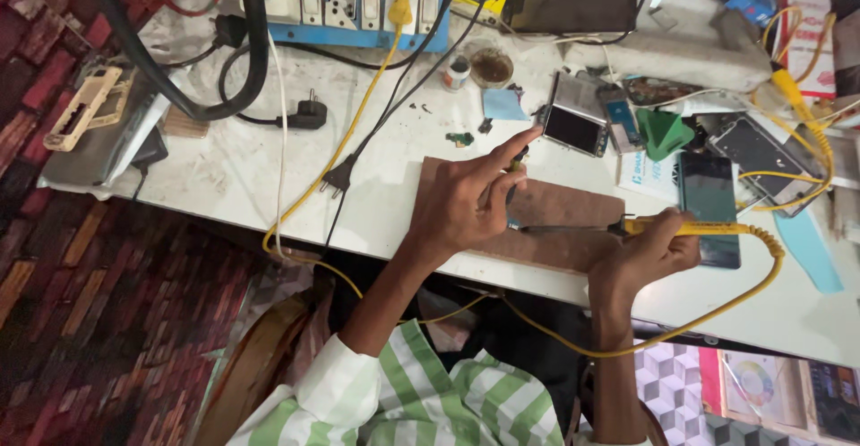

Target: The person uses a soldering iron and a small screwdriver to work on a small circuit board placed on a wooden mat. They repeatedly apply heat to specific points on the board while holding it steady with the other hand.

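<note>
Yellow soldering iron (667, 227), dark-tipped, apparently gripped by right hand (640, 253).

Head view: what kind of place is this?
Likely a phone repair bench. The right hand holds a yellow soldering iron, opened phones lie on the white table, and a blue switch-and-socket board sits at the back.

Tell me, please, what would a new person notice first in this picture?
First, the right hand gripping a yellow soldering iron, its tip pointing left over the brown mat near the table's front edge. The left hand pinches a small dark object that cannot be made out above that mat. Farther back, a blue switch board and several opened phones crowd the white table.
</note>
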